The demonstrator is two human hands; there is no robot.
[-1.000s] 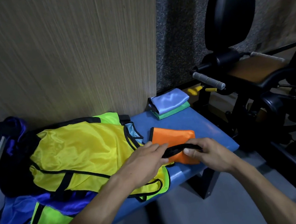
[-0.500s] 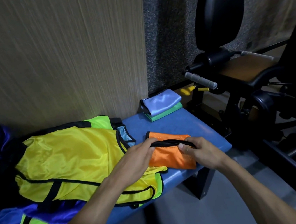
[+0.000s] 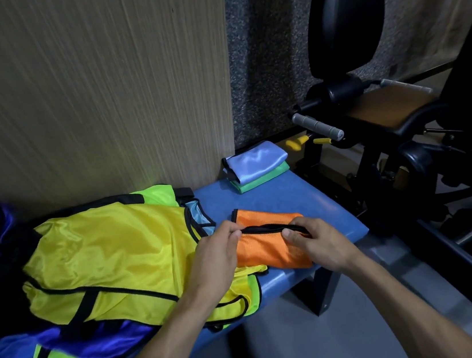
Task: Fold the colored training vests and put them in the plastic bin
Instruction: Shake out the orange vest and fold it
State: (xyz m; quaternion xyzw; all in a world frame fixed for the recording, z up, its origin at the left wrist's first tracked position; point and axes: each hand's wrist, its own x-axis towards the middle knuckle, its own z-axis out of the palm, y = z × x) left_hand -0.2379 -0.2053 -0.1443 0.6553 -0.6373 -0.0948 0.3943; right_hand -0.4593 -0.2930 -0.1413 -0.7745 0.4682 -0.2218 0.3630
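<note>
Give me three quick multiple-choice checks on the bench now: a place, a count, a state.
1. Where does the folded stack lie?
A. far end of the bench, by the wall
B. on the floor
C. on the yellow vest

2. How many folded vests are in that stack?
A. one
B. two
C. four

3. What do both hands do?
A. hang idle
B. pinch the orange vest's black trim
C. lift the yellow vest

Key: 1 A, stack sits beside the wall; 2 B, light blue over green; 3 B, left hand and right hand pinch the trim.
</note>
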